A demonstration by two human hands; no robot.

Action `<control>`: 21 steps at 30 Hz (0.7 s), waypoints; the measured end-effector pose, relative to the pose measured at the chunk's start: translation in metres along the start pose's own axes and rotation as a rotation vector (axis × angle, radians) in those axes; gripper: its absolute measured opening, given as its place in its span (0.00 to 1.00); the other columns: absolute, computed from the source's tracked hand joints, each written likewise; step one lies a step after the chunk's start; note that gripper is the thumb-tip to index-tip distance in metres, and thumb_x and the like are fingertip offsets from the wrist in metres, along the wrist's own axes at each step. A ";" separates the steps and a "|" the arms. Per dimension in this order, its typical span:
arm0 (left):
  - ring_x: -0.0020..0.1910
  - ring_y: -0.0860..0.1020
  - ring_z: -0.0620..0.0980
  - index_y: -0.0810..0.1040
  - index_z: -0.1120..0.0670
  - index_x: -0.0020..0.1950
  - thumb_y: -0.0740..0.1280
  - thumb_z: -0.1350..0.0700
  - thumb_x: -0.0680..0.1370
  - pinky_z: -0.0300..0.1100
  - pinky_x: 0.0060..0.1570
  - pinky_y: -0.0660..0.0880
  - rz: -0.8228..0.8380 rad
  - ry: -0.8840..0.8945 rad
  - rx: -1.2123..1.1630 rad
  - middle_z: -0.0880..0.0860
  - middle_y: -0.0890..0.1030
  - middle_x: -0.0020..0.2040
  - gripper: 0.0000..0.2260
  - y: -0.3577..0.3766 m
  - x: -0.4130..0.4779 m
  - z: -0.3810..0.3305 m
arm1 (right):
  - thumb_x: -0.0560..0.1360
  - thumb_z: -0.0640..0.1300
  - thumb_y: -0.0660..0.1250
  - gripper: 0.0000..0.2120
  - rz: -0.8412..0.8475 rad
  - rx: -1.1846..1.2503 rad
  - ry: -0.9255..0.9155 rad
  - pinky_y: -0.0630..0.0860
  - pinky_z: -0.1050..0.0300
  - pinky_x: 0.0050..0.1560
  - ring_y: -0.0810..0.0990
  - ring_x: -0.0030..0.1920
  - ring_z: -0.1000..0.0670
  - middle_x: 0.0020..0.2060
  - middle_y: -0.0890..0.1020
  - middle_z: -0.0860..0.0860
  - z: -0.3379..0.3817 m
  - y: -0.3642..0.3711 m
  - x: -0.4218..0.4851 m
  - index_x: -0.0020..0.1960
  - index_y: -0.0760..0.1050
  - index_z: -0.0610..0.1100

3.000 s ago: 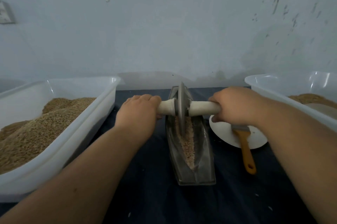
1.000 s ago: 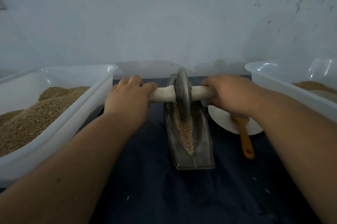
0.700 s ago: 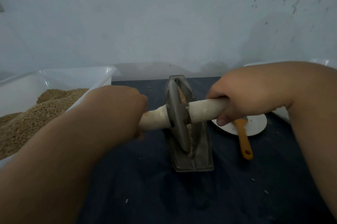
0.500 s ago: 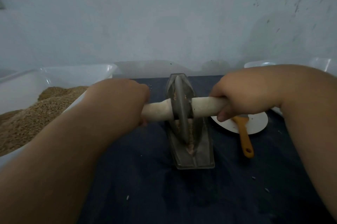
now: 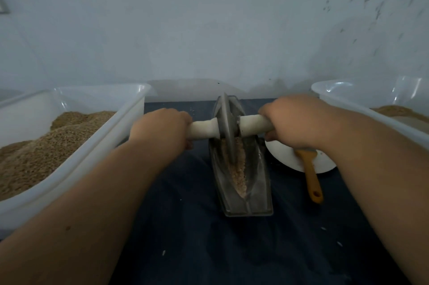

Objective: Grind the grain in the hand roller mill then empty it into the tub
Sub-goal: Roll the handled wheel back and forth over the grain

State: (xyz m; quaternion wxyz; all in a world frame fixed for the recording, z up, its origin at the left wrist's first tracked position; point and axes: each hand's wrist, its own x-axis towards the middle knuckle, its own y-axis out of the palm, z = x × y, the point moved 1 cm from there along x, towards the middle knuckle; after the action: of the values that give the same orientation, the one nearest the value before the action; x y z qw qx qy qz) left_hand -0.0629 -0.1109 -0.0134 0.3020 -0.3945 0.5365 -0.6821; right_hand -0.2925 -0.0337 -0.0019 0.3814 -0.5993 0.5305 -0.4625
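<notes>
Grain (image 5: 236,173) lies half-crushed in the metal trough (image 5: 246,191) mid-desk. Left hand (image 5: 160,129) and right hand (image 5: 292,122) have fingers curled tight round the roller handle (image 5: 255,125) — press evenly, keep the wheel (image 5: 227,126) upright, roll full length.

Dim, flat, bluish light — soft shadows on the pale plastered wall (image 5: 209,29); frame edges bow outward — forearms at the bottom slightly soft.

Grain-processing workroom: grain-filled tubs (image 5: 130,108), bare stained wall (image 5: 209,17).
</notes>
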 end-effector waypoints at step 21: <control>0.76 0.60 0.53 0.50 0.55 0.80 0.61 0.56 0.82 0.51 0.76 0.53 -0.143 0.042 0.022 0.54 0.62 0.77 0.30 0.023 0.009 -0.010 | 0.76 0.39 0.64 0.32 -0.085 0.042 0.143 0.69 0.54 0.42 0.77 0.49 0.45 0.55 0.78 0.46 -0.001 0.026 0.011 0.78 0.57 0.44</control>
State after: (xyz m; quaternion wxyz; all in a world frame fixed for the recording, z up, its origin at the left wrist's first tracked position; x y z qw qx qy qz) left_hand -0.0768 -0.1189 -0.0348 0.2457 -0.4139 0.5056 -0.7160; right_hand -0.3008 -0.0483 -0.0244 0.3351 -0.5785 0.5208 -0.5308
